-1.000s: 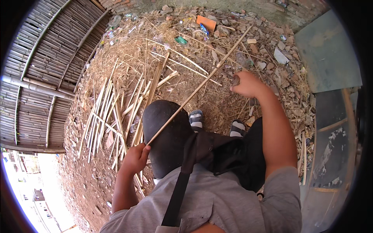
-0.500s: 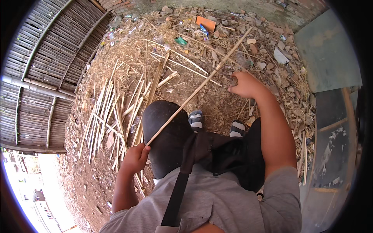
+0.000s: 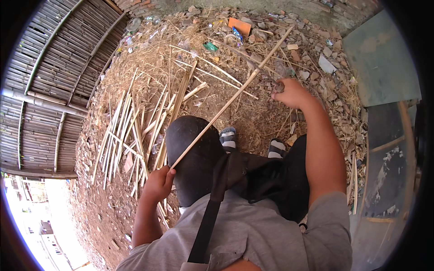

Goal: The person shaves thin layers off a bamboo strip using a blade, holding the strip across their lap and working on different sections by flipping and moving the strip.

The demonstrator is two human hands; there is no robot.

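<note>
My left hand (image 3: 158,184) is closed on the near end of a long, pale bamboo strip (image 3: 230,100), beside my dark-clad left knee. The strip slants over that knee, up and away to the right. My right hand (image 3: 293,95) is closed round the handle of a dark, long-bladed knife (image 3: 267,77). Its blade points up and left and crosses the strip's far part; whether the two touch I cannot tell. Most of the handle is hidden in my fingers.
Split bamboo strips (image 3: 120,140) lie in a loose pile on the ground to my left. A bamboo-slat wall (image 3: 49,58) stands at the left, grey-green panels (image 3: 382,63) at the right. Rubble, straw and an orange piece (image 3: 239,27) lie ahead.
My right hand has moved slightly up and to the right, and the knife blade now lies across the strip. The strip's far end has tipped a little upward; my left hand stays almost still.
</note>
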